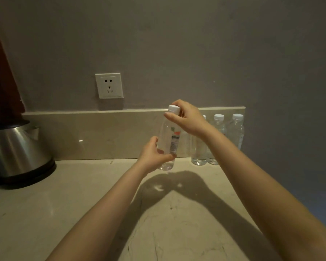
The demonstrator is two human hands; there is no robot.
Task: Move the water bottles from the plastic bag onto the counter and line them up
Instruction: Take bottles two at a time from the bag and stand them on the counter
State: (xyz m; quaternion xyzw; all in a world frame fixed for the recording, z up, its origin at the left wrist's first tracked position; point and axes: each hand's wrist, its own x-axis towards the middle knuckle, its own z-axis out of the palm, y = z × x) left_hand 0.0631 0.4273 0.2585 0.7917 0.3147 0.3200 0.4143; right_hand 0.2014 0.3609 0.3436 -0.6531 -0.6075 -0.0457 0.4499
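Observation:
A clear water bottle [168,140] with a white cap is upright just above the beige counter [83,204], near the backsplash. My left hand [152,155] grips its lower body. My right hand [186,117] pinches its neck and cap from the right. To the right, three more capped bottles stand in a row against the backsplash: one partly hidden behind my right wrist [198,151], a second [217,129] and a third [235,129] at the counter's right end. No plastic bag is in view.
A steel kettle [17,149] on a black base stands at the left of the counter. A white wall socket [109,85] sits above the backsplash [94,134]. The counter's right edge runs just past the last bottle.

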